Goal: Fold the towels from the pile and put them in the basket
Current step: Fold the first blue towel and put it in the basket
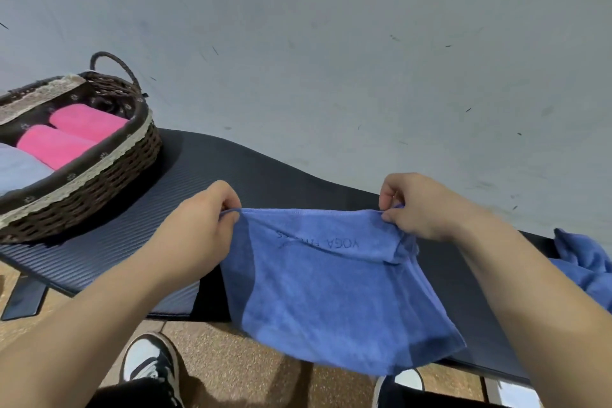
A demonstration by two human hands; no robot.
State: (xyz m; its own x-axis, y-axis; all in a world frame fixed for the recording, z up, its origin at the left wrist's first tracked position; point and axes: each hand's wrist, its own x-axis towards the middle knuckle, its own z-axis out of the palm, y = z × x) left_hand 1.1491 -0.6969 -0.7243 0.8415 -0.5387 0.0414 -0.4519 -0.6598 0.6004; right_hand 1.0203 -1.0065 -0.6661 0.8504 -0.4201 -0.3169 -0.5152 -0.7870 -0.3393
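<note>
Head view: blue towel point(331, 291) hangs stretched btwn left hand point(198, 225) & right hand point(420, 209) — each pinches a top corner w/ curled fingers point(390, 199), top edge running left-right above the surface point(205, 169) — basket point(109, 149) sits far left, nearer the left hand.

We see both arms bare from the wrist back to the picture's edge, the left forearm point(99, 308) and the right forearm point(530, 291) alike. Lower down we make out black trousers point(139, 394), their hems lying over the ankles. On the feet are low sneakers. The left shoe point(150, 363) has a white toe box framed by black panels, a dark tongue and a pale sole edge. Of the right shoe point(409, 379) we see only a white toe with a black rim; the rest is hidden.
</note>
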